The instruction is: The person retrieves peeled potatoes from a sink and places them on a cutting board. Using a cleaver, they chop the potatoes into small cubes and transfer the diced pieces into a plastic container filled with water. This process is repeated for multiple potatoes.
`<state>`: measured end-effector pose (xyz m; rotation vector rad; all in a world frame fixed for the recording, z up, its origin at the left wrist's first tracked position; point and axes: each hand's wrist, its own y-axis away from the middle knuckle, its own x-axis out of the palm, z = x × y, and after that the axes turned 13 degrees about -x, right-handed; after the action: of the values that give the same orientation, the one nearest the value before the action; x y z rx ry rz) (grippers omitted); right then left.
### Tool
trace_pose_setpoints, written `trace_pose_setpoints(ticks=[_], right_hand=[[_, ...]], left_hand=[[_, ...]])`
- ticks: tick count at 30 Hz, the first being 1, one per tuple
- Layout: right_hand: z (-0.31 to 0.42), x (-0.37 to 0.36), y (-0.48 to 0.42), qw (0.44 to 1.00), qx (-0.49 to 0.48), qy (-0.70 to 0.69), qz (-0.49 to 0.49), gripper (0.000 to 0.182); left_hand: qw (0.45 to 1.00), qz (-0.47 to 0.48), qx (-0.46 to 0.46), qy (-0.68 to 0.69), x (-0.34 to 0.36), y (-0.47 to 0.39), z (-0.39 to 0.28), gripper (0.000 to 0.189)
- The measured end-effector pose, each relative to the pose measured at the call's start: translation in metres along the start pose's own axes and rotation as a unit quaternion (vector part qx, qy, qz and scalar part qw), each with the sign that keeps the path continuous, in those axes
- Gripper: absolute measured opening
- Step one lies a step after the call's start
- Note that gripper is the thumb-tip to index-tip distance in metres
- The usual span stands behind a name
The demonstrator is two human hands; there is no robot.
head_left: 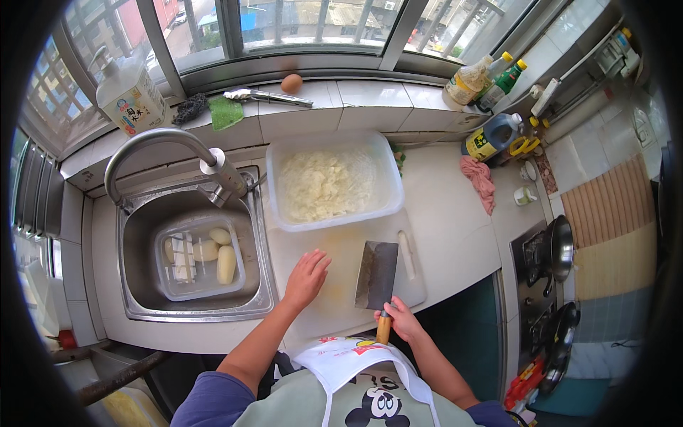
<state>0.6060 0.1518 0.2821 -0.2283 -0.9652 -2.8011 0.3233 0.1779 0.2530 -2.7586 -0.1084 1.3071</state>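
My right hand [401, 318] grips a Chinese cleaver [376, 275] where its wooden handle meets the broad dark blade, which points away from me over the right part of a white cutting board [341, 304]. Over the board's left side is my left hand [309, 277], fingers extended and holding nothing; whether it touches the board I cannot tell. Yellowish stains mark the board's surface. At its far end stands a translucent plastic tub [385, 205] with pale sliced pieces [320, 184], seemingly in water. In the sink, several peeled potatoes [226, 264] lie in a clear plastic container [200, 293].
Left of the board is a steel sink [139, 251] under a curved faucet [155, 133]. Tongs [272, 97], an egg [292, 84] and a green scouring pad [225, 112] lie on the tiled ledge. A pink cloth [478, 179] and bottles [491, 136] are at right, beyond them a gas stove [533, 299].
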Motion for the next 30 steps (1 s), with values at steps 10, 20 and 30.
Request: trace_pose_setpoints(ticks=[10, 20, 30], right_hand=[[-0.038, 0.024, 0.01, 0.994, 0.032, 0.087, 0.06, 0.023], [0.032, 0.086, -0.004, 0.993, -0.01, 0.01, 0.117, 0.023], [0.084, 0.051, 0.015, 0.994, -0.099, -0.018, 0.044, 0.018]], left_hand=[[0.975, 0.069, -0.149, -0.149, 0.028, 0.059, -0.006, 0.069], [0.989, 0.041, -0.001, -0.143, -0.037, -0.025, -0.055, 0.053], [0.967, 0.07, -0.241, -0.047, 0.001, -0.187, 0.045, 0.05]])
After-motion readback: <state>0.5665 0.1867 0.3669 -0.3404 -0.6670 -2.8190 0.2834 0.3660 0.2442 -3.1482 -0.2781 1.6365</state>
